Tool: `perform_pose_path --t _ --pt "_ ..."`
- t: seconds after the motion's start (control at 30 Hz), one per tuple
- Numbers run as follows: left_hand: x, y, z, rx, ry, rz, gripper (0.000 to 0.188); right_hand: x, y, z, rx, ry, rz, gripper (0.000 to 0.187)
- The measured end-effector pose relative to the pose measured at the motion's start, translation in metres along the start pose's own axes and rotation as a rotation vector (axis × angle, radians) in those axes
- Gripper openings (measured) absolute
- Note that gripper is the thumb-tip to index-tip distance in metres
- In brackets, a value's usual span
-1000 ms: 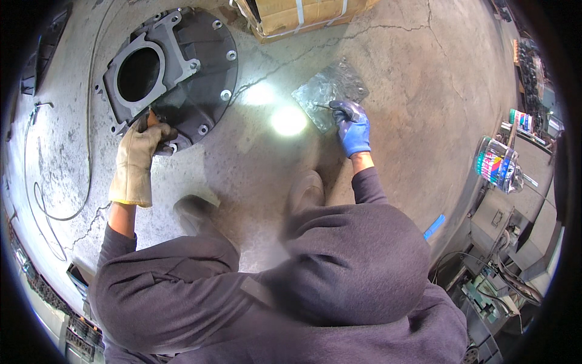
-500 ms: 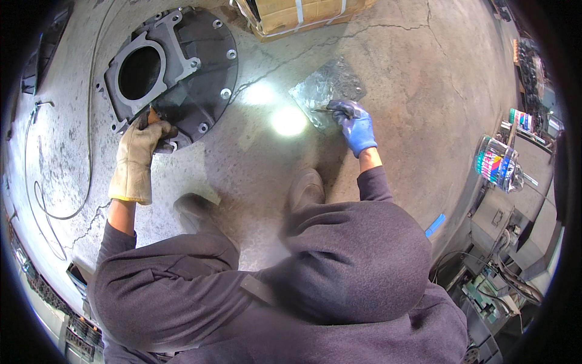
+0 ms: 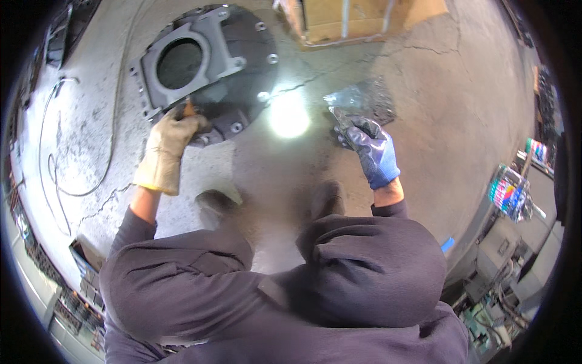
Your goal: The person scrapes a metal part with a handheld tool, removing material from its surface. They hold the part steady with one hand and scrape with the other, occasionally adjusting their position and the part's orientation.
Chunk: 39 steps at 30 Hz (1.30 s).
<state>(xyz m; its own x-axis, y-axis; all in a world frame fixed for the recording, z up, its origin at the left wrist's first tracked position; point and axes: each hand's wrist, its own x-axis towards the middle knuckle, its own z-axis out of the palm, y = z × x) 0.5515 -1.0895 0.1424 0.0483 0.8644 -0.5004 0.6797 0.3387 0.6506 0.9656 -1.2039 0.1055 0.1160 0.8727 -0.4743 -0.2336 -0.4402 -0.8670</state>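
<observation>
A dark round metal housing (image 3: 257, 45) lies on the floor at the far left, and a grey metal bracket (image 3: 212, 39) with a large round opening rests on it. My left hand (image 3: 171, 141), in a tan work glove, is closed at the near edge of these parts. A small orange-brown piece (image 3: 190, 108) shows at its fingertips; what the glove grips is mostly hidden. My right hand (image 3: 371, 148), in a blue coated glove, pinches a thin, narrow metallic piece (image 3: 341, 119). Just beyond it, a clear plastic bag (image 3: 377, 103) with dark contents lies on the floor.
A strapped cardboard box (image 3: 364, 21) stands at the far side. A hose (image 3: 113, 130) runs along the floor at left. Machinery (image 3: 500, 242) and a colourfully labelled plastic container (image 3: 509, 193) line the right side. A blue strip (image 3: 447, 244) lies near my right knee.
My right hand has drawn back from the plastic bag toward me, the thin metallic piece in its fingers. My left hand stays at the bracket. The whole view has shifted slightly.
</observation>
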Motion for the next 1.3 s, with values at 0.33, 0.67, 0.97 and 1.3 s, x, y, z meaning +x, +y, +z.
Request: perform_pose_path --t 0.33,0.67,0.97,1.3 --pt "0.005 -0.03 0.01 0.004 -0.078 0.244 0.025 0.023 -0.032 0.113 0.03 -0.419 0.151 0.038" --pt "0.012 -0.041 0.015 0.027 -0.133 0.139 0.039 0.057 0.006 0.18 0.076 -0.49 0.168 0.034" --pt "-0.005 -0.016 0.004 0.113 -0.078 0.194 0.064 0.066 0.019 0.195 0.105 -0.399 0.254 0.03" --pt "-0.005 -0.018 0.005 -0.051 -0.076 0.229 0.071 0.064 0.036 0.197 0.212 -0.372 0.341 0.029"
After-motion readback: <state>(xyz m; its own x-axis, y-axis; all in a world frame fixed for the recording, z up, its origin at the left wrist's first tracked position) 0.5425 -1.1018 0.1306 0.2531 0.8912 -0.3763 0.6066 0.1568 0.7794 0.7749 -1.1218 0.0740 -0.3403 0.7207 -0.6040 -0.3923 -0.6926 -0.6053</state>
